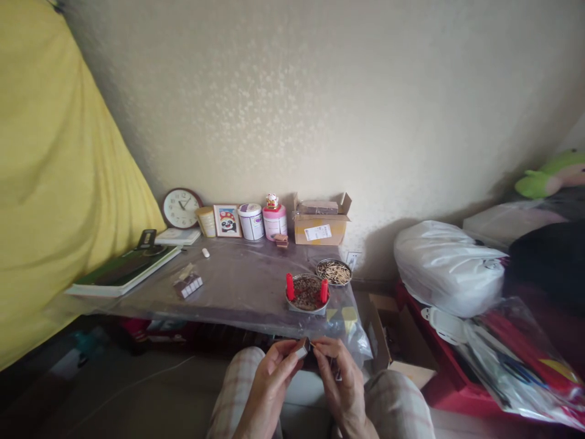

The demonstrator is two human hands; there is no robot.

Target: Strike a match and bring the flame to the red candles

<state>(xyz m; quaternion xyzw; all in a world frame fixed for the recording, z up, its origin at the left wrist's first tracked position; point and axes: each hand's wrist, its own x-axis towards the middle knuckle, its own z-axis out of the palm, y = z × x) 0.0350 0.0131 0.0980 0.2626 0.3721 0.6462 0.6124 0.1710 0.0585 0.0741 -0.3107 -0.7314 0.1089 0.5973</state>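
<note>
Low in the view, above my knees, my left hand is closed around a small matchbox, held up at its fingertips. My right hand is pinched close against the box's right end; what its fingers hold is too small to make out. Just beyond the hands, on the plastic-covered table, stands a round metal dish with brown contents and two red clips on its rim. Behind it a second dish holds a heap of matchsticks.
A bundle of small boxes lies mid-table, a book at the left. A clock, jars and a cardboard box line the wall. A white bag and an open carton sit to the right.
</note>
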